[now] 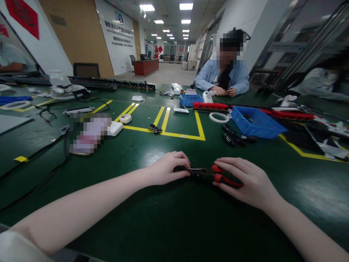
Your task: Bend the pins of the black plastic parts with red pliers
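Observation:
Red-and-black handled pliers (218, 174) are in my right hand (245, 180), whose fingers and thumb close round the two handles. The jaws point left. My left hand (170, 168) pinches a small black part (181, 168) at the tips of the jaws; its shape is mostly hidden by the fingers. Both hands are low over the green table, in front of me. Beyond them, near the yellow tape, lies a small black piece (155, 128). Several black parts (231, 136) are heaped farther right.
A blue bin (256, 125) stands at the right, near a white tape roll (219, 117). A phone (91, 134) and a white case (115, 128) lie at the left, with black cables (49, 176). Across the table (131, 225) sits a person (222, 74).

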The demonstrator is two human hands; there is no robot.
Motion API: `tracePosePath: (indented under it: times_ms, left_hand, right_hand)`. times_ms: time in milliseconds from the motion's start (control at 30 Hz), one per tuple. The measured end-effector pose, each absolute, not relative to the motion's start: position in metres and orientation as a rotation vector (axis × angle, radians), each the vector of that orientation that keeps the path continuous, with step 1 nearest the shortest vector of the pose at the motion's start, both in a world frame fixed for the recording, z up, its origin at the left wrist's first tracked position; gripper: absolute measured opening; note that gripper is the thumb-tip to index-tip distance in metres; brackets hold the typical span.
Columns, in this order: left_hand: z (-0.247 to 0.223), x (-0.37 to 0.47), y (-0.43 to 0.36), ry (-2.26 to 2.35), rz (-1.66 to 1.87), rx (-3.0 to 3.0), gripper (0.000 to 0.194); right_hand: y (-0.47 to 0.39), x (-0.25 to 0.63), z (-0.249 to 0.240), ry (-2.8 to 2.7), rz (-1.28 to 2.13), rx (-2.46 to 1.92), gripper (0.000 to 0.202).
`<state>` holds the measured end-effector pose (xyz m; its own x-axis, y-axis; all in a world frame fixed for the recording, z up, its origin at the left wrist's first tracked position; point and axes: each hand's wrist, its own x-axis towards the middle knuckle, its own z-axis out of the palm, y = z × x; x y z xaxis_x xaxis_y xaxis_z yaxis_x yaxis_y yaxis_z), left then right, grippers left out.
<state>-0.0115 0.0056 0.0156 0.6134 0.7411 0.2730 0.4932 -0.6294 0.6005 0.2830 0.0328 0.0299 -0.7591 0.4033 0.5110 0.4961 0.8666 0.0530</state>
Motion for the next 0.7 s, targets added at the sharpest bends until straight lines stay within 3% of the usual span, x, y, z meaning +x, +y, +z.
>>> tracePosePath:
  times_ms: [700]
  left_hand:
    - [0.018, -0.01, 0.002, 1.008, 0.724, 2.272, 0.012]
  right_hand:
    - [0.026, 0.292, 0.023, -2.621, -0.235, -0.662, 0.044]
